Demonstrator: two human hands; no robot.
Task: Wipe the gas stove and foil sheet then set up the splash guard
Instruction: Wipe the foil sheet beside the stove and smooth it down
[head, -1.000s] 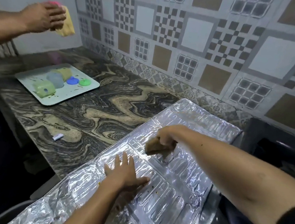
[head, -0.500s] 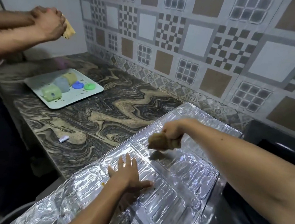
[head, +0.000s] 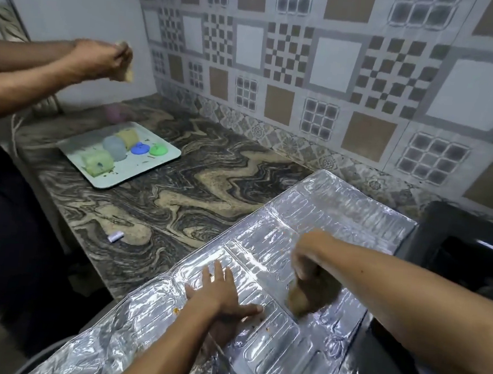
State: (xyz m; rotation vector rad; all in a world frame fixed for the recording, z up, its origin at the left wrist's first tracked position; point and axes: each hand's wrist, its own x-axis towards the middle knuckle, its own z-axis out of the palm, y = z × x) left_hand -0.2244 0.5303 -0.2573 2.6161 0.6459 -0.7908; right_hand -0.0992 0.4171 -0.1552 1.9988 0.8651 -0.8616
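Marbled stone in swirls of black, grey and tan makes up the long countertop [head: 198,189] that I see running along a wall of brown, white and checkered patterned tiles [head: 337,64]. Across its near end lies the embossed silver foil splash-guard sheet [head: 337,211], flat and reaching out past the counter's front edge toward me, with a few small orange-brown specks on its ribbed panels. Touching its right side is the black gas stove [head: 464,251], of which I can see only a dark glossy corner. Far back on the left of the counter sits a pale green rectangular tray [head: 158,165], well apart from the foil, carrying several small rounded items in yellow, grey, blue and green. Above it, a second person's two hands [head: 102,60] are clasped around a yellowish scrap; I cannot tell what it is. My left hand [head: 219,294] rests palm down on the foil, fingers straight and spread, pressing the sheet. My right hand [head: 307,259] has its fingers curled down around a crumpled brown wiping cloth [head: 307,298], whose lower end touches the foil just to the right of the left hand. A small white and purple scrap [head: 115,236] lies alone on the stone near the counter's front edge.
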